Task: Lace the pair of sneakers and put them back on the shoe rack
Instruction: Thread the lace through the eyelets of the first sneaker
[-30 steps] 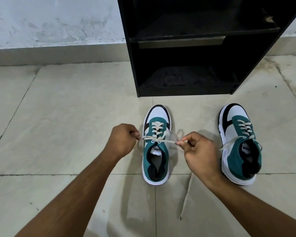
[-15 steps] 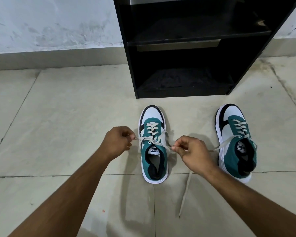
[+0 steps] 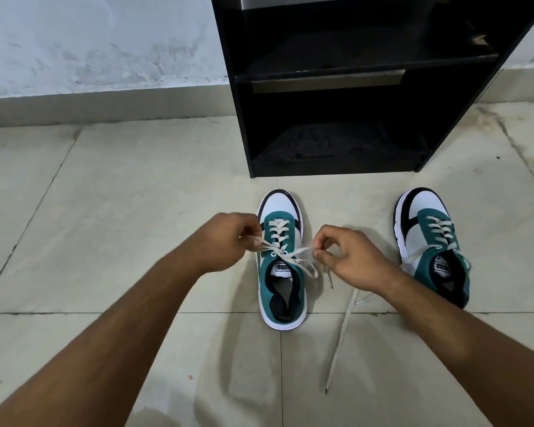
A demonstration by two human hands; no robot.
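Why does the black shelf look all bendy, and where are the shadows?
Head view: the wide lens bows the black wooden shoe rack; soft shadows fall beside the left teal-and-white sneaker and under both forearms on the beige tiled floor; the picture is mostly sharp.

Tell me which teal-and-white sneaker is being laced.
The teal-and-white sneaker nearer the middle: both hands pinch its lace ends. The other sneaker sits untouched at right.

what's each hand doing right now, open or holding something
Left hand: closed, pinching one end of the lace of the nearer sneaker.
Right hand: closed, pinching the other end of that lace.
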